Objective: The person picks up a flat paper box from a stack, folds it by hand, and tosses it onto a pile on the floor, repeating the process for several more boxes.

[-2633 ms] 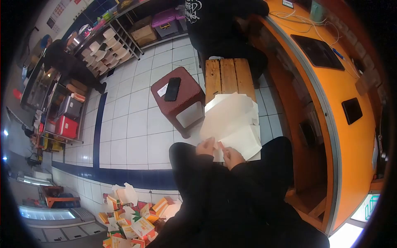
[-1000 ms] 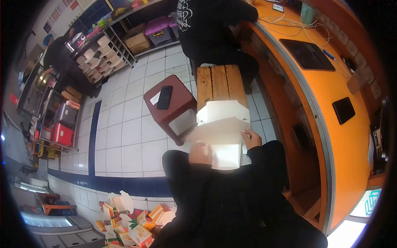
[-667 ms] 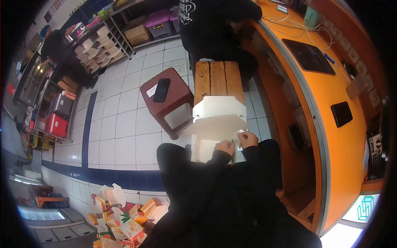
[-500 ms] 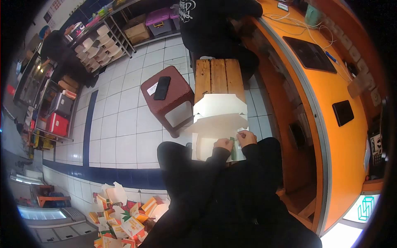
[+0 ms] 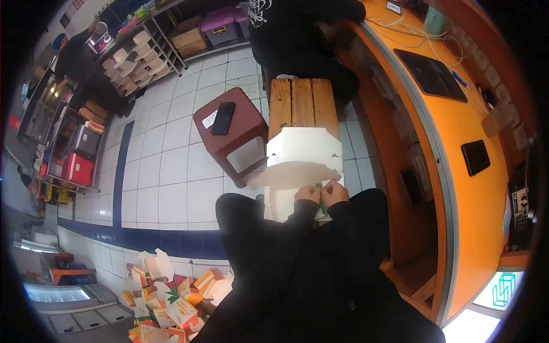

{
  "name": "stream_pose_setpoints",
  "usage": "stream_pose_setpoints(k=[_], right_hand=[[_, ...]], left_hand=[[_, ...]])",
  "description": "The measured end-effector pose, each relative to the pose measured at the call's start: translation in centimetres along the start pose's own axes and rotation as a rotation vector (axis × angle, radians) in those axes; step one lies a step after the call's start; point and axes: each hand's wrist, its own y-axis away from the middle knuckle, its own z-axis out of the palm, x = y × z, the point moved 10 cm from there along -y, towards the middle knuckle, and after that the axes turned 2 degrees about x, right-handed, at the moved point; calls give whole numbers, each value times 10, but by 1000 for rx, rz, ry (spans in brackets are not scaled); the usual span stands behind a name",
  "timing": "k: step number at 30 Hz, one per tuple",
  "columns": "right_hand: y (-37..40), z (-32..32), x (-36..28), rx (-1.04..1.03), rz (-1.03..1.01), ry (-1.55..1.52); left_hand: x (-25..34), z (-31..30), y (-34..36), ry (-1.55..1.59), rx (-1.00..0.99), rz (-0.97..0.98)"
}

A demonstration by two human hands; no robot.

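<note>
A white cardboard box [image 5: 304,142], partly folded, lies across the near end of a wooden bench [image 5: 303,106] between my knees. Its lid panel spreads flat at the far side, and a curved flap stands up in front of it. My left hand [image 5: 309,194] is closed on the box's right side wall, where a green printed strip shows. Close beside it, my right hand [image 5: 335,192] pinches the same wall near its far corner. My fingertips partly cover the fold between them.
Left of the bench stands a maroon stool [image 5: 240,128] with a black phone [image 5: 223,118]. An orange counter [image 5: 426,123] runs along the right. A person in black [image 5: 297,43] sits beyond the bench. Printed folded boxes [image 5: 174,306] are heaped at lower left.
My right hand has moved slightly left, closer to my left hand, along the box's side wall. More of the green wall is now covered by my hands.
</note>
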Motion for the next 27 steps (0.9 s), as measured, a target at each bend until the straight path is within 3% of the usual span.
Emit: stream_pose_setpoints(k=[5,7,8,10,12,14,15,18,19,22,26,27], right_hand=[[4,4,4,-56,32,-25],[7,-3,0,-73,2,-22],[11,-10,-2,-79,-3,-20],[23,-27,-11,-102,-36,-57],[40,-40,-31,-234,-73,-34],[62,-30,-53,-415,-375,160],[67,-27,-55,-437,-405,240],[64,2,-32,-515,-351,338],[63,8,-33,-525,-368,339],[66,19,-29,-502,-344,412],[59,19,-24,-435,-314,558],[65,10,-34,-344,-447,298]], left_hand=[[-1,-4,-1,41,-28,11],[9,-3,2,120,-179,100],[5,-14,4,123,-172,97],[15,-62,20,112,9,376],[35,-119,49,-127,20,454],[32,-151,74,-282,-8,438],[26,-155,83,-429,-32,434],[-21,-141,86,-489,-137,389],[-20,-139,84,-494,-82,483],[-51,-115,66,-551,-97,408],[-43,-115,59,-538,-63,347],[-65,-101,53,-651,-192,285]])
